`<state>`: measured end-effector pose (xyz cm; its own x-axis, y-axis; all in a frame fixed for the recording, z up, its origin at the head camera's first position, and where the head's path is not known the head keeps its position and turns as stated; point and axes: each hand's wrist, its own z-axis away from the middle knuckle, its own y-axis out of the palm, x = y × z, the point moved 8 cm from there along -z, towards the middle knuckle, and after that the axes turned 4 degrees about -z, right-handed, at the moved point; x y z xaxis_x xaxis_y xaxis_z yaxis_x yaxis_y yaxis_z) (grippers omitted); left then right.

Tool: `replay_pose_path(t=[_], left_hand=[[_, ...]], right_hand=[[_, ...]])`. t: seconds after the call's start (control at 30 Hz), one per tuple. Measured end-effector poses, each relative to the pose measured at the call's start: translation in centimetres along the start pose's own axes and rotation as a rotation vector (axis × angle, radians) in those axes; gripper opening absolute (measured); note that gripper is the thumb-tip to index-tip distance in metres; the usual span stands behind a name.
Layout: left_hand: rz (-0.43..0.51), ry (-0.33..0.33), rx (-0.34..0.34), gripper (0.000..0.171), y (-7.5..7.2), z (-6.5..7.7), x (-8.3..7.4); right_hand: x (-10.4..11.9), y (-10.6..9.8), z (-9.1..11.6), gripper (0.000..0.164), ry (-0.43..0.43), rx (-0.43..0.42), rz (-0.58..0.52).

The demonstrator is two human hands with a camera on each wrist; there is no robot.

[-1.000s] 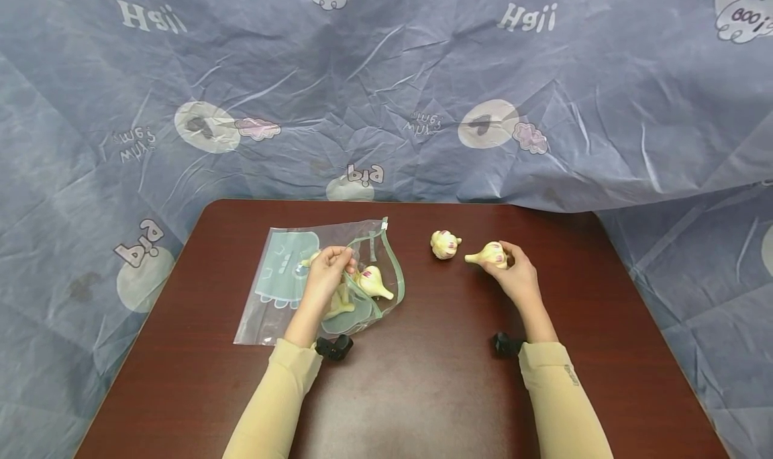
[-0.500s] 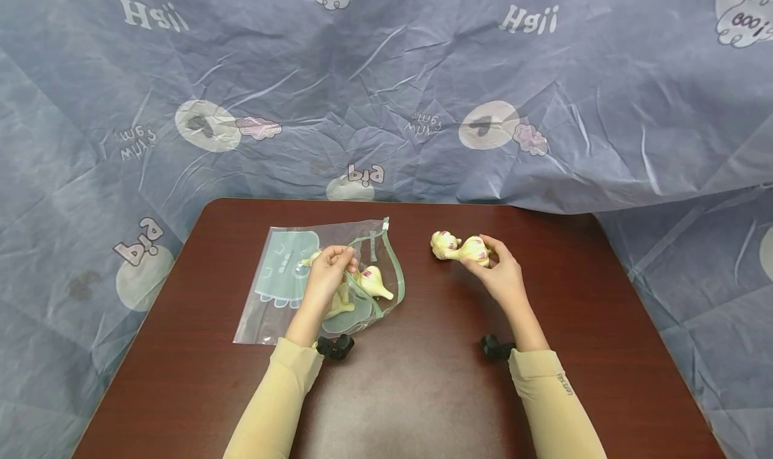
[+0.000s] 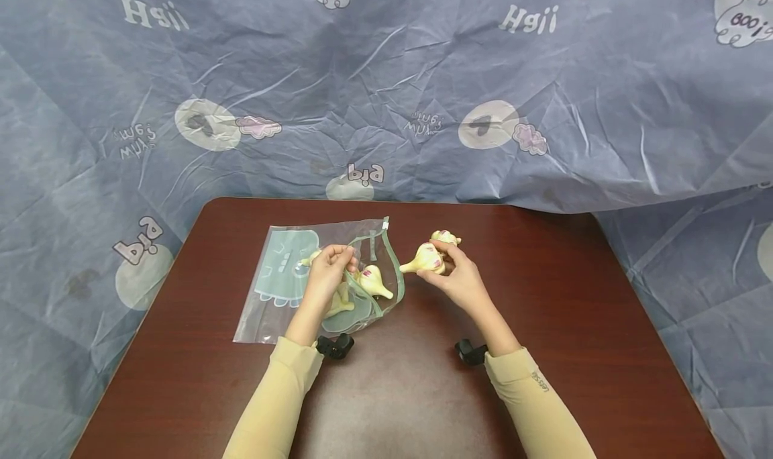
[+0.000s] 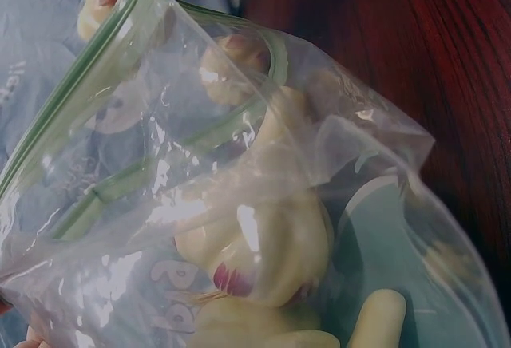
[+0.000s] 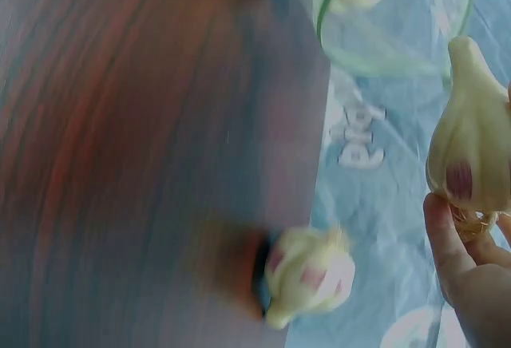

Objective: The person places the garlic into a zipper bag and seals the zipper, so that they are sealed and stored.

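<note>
A clear zip bag (image 3: 253, 321) with a green-edged mouth lies on the left half of the table, its mouth spread toward the right. My left hand (image 3: 326, 271) pinches the upper layer of that mouth. Inside the bag, one garlic bulb (image 3: 372, 282) lies near the opening, and other pale bulbs show through the plastic in the left wrist view. My right hand (image 3: 460, 278) grips another garlic bulb (image 3: 426, 258) by its root end, its stem pointing at the bag mouth. Just behind it, a loose garlic bulb (image 3: 445, 236) rests on the table, partly covered by the right hand.
The dark red-brown table (image 3: 580, 325) runs up to a blue printed cloth (image 3: 386, 110) hanging behind it. A black wrist camera (image 3: 335, 346) sits on the left wrist, and a second wrist camera (image 3: 471, 352) on the right.
My right hand has carried its garlic bulb leftward, past the loose bulb, close to the bag mouth. The left hand and the bag stay in place.
</note>
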<state>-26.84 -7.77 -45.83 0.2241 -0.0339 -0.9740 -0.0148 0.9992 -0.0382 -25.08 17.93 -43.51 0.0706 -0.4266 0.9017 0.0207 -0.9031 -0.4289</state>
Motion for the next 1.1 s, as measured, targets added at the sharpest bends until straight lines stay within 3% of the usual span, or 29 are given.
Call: replay_pose_path(t=[0.4, 0.73, 0.9, 1.1], left_hand=[[0.014, 0.018, -0.026, 0.017, -0.1, 0.0, 0.0], [0.013, 0.020, -0.033, 0.016, -0.1, 0.1, 0.0], [0.000, 0.021, -0.030, 0.018, 0.0, 0.1, 0.1], [0.017, 0.020, -0.015, 0.014, 0.4, 0.1, 0.1]], right_hand=[[1.5, 5.0, 0.3, 0.065, -0.121, 0.133, -0.024], [0.1, 7.5, 0.2, 0.065, -0.075, 0.232, 0.055], [0.1, 8.3, -0.1, 0.065, -0.099, 0.253, 0.077], [-0.4, 9.3, -0.6, 0.065, -0.064, 0.270, 0.113]])
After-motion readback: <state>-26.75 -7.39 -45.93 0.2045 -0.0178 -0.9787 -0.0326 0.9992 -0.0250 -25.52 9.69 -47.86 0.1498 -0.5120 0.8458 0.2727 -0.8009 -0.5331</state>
